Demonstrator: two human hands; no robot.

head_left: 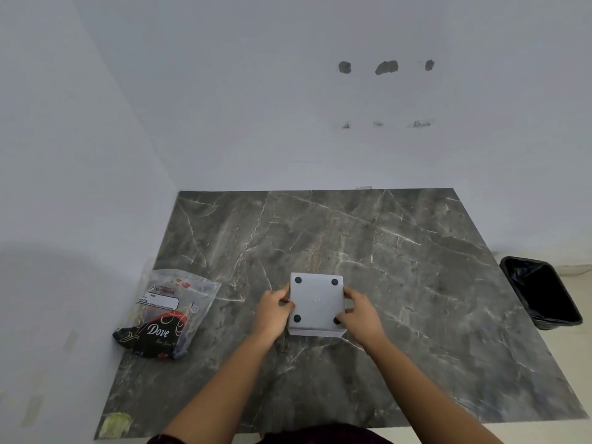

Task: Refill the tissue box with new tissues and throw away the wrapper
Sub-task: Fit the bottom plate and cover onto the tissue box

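Tissue box [317,302]: a pale grey, square-faced box, turned so its underside faces up; four small round black feet sit near the corners of that face, the near-right one partly hidden by a thumb. A thin lighter edge shows along its near side.
Where it is: near the middle of the dark marble-look table [400,251], a little toward the person's side, held between both hands.
Left hand [272,310]: closed on the box's left edge, fingers curled around the side, thumb on top near the lower-left foot.
Right hand [360,315]: gripping the right edge the same way, thumb pressed on the upturned face.
Tissue pack [166,318]: a soft plastic wrapper, clear at the far end, black and red at the near end with "Dove" in white script; it lies flat by the table's left edge, well apart from the box.
Bin [541,291]: lined with a black bag, on the floor just off the table's right side.
Wall [288,91]: plain white, with a few chipped patches.
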